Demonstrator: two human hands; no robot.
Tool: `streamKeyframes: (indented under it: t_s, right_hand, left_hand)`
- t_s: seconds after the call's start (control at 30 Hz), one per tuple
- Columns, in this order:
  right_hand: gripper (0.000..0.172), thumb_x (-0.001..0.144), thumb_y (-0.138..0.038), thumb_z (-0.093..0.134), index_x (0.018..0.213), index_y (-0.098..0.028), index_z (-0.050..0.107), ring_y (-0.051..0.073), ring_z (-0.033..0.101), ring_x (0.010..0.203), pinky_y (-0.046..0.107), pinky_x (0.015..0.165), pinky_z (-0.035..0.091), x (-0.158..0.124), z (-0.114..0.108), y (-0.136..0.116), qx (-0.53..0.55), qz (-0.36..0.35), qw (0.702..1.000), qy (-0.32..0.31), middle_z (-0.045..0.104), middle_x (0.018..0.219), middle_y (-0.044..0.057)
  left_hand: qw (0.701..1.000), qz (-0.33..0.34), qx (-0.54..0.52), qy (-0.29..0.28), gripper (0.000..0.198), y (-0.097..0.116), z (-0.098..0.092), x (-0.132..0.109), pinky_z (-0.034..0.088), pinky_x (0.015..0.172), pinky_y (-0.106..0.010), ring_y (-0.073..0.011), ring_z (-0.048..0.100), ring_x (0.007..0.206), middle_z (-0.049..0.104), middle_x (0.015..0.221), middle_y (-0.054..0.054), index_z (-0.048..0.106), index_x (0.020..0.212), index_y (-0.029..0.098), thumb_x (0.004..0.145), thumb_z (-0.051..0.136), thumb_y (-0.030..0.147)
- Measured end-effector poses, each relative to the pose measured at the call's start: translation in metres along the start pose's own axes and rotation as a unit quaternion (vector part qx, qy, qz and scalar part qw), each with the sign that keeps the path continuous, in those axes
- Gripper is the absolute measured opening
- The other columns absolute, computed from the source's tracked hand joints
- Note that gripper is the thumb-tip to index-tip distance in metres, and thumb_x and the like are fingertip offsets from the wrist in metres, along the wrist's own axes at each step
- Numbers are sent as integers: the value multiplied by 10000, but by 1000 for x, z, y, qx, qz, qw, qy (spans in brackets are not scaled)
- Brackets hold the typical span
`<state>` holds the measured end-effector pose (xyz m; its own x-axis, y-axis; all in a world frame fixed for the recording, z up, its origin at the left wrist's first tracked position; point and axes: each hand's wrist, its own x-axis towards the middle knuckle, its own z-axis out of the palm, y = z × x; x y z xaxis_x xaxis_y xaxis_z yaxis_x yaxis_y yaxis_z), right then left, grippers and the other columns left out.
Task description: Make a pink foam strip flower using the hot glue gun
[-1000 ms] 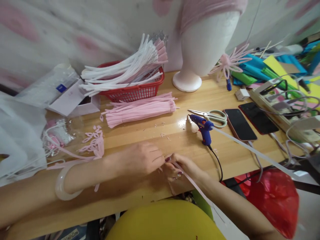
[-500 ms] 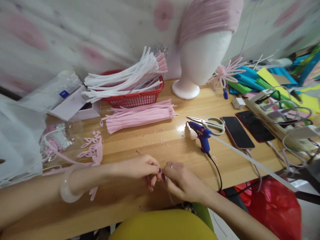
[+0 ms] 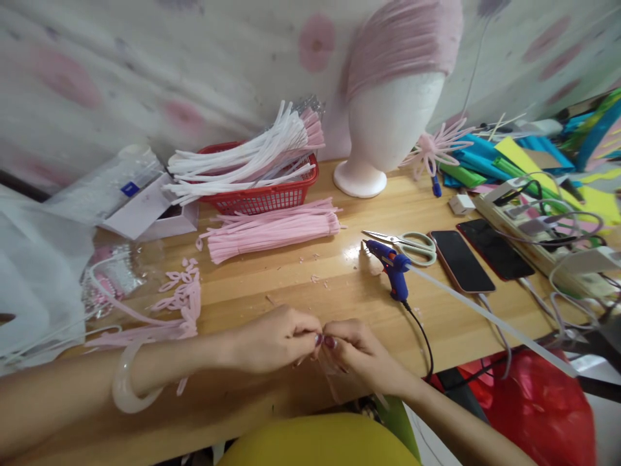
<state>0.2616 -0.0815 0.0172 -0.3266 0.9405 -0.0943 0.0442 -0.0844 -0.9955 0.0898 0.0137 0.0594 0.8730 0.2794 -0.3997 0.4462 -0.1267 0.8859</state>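
Note:
Above the front of the table, my left hand (image 3: 274, 340) and my right hand (image 3: 361, 353) meet with thumbs and fingertips pinched together. A thin pink pipe cleaner (image 3: 332, 388) hangs below the right hand, its upper part hidden by the fingers of both. Beside my left forearm lie small pink pipe cleaner loops (image 3: 182, 288), partly covered by the arm. Farther back is a bundle of pink pipe cleaners (image 3: 274, 232). A blue glue gun (image 3: 392, 268) with a long clear glue stick rests to the right, next to scissors (image 3: 417, 248) with pale handles.
A red basket (image 3: 262, 199) of white and pink pipe cleaners stands at the back, left of a white foam head (image 3: 392, 123). Two phones (image 3: 463, 262) and a power strip (image 3: 524, 226) with cables lie right. A red bag (image 3: 533, 408) is below the table edge.
Both hands have turned and drawn closer, thumb tips now side by side. The left fingers have curled in out of sight. The camera view has shifted slightly.

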Motion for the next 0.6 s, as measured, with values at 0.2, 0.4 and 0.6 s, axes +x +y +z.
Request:
streamKeyframes:
  t_s: [0.2,0.4,0.6]
  right_hand:
    - [213,864,-82,395,732,-193,520,167,425,617,279,576,338,-1,-2,5,-417,-251,871,61,526,643,20]
    - [291,1017,-224,367,765,-193,510,129,494,630,251,623,363,-1,-2,0,-209,-54,976,27,525,684,-16]
    - [366,1057,-362,346,833,-188,578,124,540,670,249,692,401,-4,0,2,-6,-33,999,-36,568,696,-22]
  left_hand:
    - [916,-198,-344,-60,141,-5,-5,8,411,518,-240,-96,482,454,509,524,48,601,657,175,756,522,235]
    - [987,-97,-69,110,165,6,-9,-19,438,671,-240,-123,610,679,690,710,22,717,822,202,856,590,300]
    - [944,-90,-106,299,163,7,27,-33,465,659,-233,-125,615,671,696,728,15,710,800,191,860,597,292]
